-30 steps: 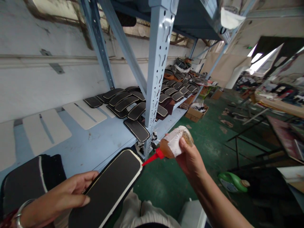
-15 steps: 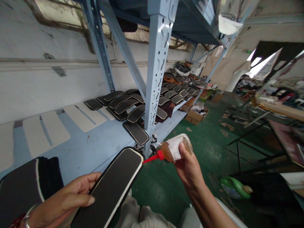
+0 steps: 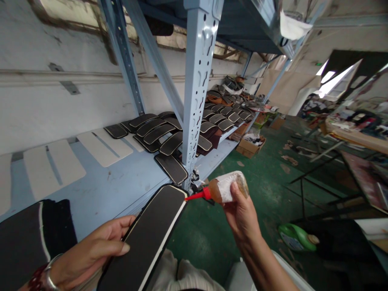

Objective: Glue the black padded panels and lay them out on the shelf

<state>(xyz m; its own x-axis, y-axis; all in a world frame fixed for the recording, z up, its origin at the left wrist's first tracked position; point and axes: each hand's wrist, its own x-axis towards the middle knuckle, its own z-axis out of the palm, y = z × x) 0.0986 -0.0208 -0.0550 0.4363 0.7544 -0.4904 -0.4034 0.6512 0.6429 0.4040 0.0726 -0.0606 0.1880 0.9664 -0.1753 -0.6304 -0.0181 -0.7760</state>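
My left hand (image 3: 103, 246) grips a long black padded panel (image 3: 154, 230) by its left edge, thumb on top and fingers underneath. The panel has rounded corners and a pale line running just inside its dark rim. In my right hand (image 3: 241, 210) is a glue bottle (image 3: 224, 188) with amber contents, a torn white label and a red pointed nozzle. It is tipped on its side, and the nozzle tip touches the pale line at the panel's far right corner. The panel's near end runs out of view at the bottom.
A blue shelf (image 3: 112, 186) on the left bears white flat pieces (image 3: 103, 147) and several similar black panels (image 3: 159, 133). A blue upright post (image 3: 197, 89) rises beyond my hands. Dark folded material (image 3: 57, 230) lies at left. A green jug (image 3: 297, 237) and a cardboard box (image 3: 251, 146) are on the floor.
The panel and my left hand have shifted slightly right. The bottle has moved a little right with it, its nozzle still at the panel's far right corner.
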